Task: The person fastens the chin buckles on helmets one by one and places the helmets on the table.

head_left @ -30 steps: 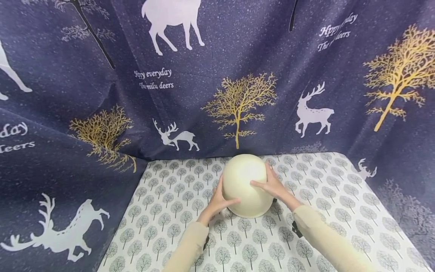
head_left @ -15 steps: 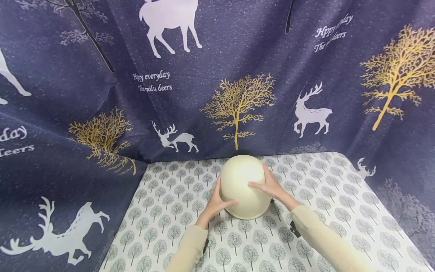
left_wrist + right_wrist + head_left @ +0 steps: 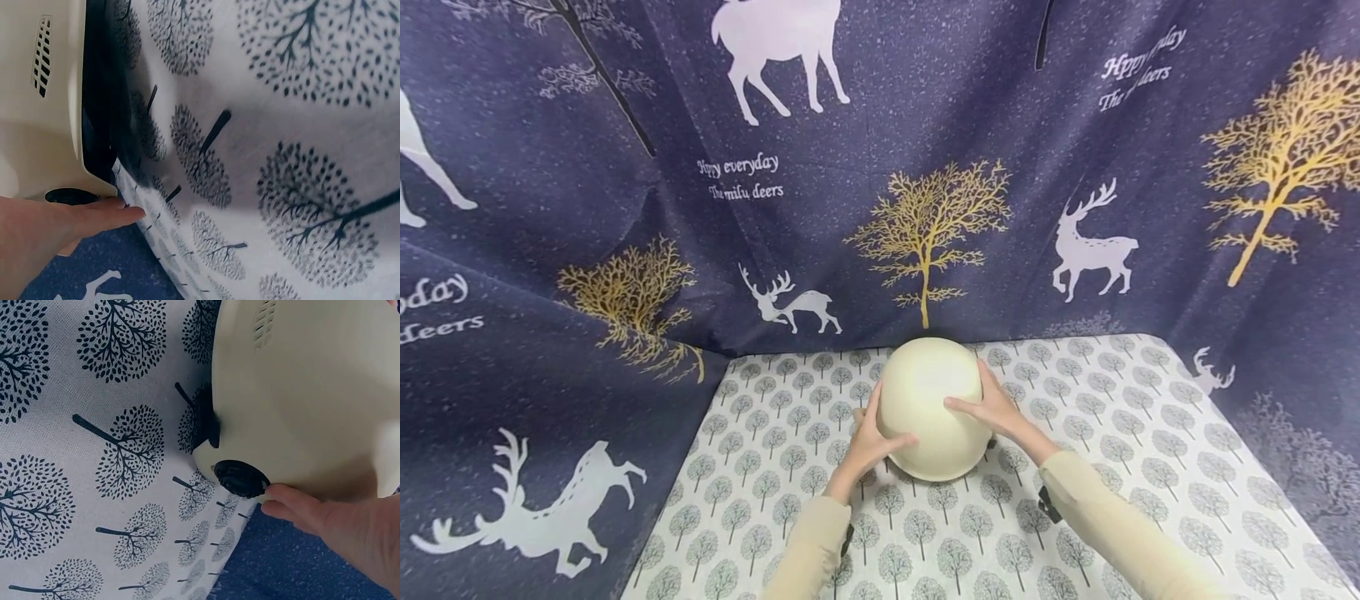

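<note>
A smooth cream helmet (image 3: pixel 928 400) stands dome-up over the table, held between both hands. My left hand (image 3: pixel 867 442) grips its left side, thumb across the near face and fingers along the side. On the opposite side my right hand (image 3: pixel 1000 412) holds it the same way, thumb on the front. Slotted vents and a round black knob (image 3: pixel 72 195) show on the shell in the left wrist view, with fingers just by the knob. In the right wrist view fingertips touch the edge of another black knob (image 3: pixel 240 479). The helmet's inside is mostly hidden; its rim looks dark.
A white cloth with grey tree prints (image 3: pixel 955 550) covers the table. Navy fabric (image 3: pixel 865 200) printed with deer and trees hangs behind and at both sides. Behind the left fingers a small tan piece (image 3: pixel 859 414) peeks out, its kind unclear.
Both hands have shifted the helmet slightly to the left, keeping their hold. A small tan piece has come into sight beside the left fingers.
</note>
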Motion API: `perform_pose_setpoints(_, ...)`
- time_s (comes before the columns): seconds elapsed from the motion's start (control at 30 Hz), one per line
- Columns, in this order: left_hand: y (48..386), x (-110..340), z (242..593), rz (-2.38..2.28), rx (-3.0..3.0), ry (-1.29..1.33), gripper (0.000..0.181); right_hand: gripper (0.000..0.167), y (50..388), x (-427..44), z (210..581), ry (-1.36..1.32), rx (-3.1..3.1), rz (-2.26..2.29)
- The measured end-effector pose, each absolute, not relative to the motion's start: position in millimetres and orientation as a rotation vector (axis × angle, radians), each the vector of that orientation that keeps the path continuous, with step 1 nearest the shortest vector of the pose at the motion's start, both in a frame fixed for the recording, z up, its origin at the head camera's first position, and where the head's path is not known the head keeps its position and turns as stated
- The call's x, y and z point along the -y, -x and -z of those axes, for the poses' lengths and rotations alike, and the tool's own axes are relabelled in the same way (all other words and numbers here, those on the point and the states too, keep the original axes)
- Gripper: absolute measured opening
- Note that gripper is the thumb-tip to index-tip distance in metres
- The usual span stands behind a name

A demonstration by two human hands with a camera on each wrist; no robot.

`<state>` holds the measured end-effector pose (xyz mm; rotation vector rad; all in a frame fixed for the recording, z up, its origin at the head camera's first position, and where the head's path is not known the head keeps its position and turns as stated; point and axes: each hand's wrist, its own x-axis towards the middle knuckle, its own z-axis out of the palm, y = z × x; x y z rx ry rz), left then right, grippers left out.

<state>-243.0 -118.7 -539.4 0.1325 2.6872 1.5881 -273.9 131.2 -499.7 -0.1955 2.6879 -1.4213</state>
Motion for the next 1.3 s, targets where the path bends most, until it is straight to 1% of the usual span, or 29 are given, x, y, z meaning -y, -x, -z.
perform_pose_setpoints(0.23,248,120,530,-1.580,-2.724,-0.131,0.118,0.102,273,-132,499,0.175,-2.623,1.492)
perform_pose_setpoints(0.57,262,123,505,-1.539,-2.785,-0.256,0.110,0.098,275,-135,502,0.322,-2.481,1.700)
perform_pose_setpoints(0.9,268,119,489,-1.540,-2.843,-0.252,0.104,0.095,274,-137,502,0.273,-2.399,1.771)
perform_pose_setpoints(1.07,271,118,478,-1.543,-2.891,-0.320,0.097,0.092,272,-136,504,0.258,-2.217,1.906)
perform_pose_setpoints(1.3,270,116,470,-1.499,-2.910,-0.351,0.091,0.090,270,-138,511,0.207,-2.167,1.932)
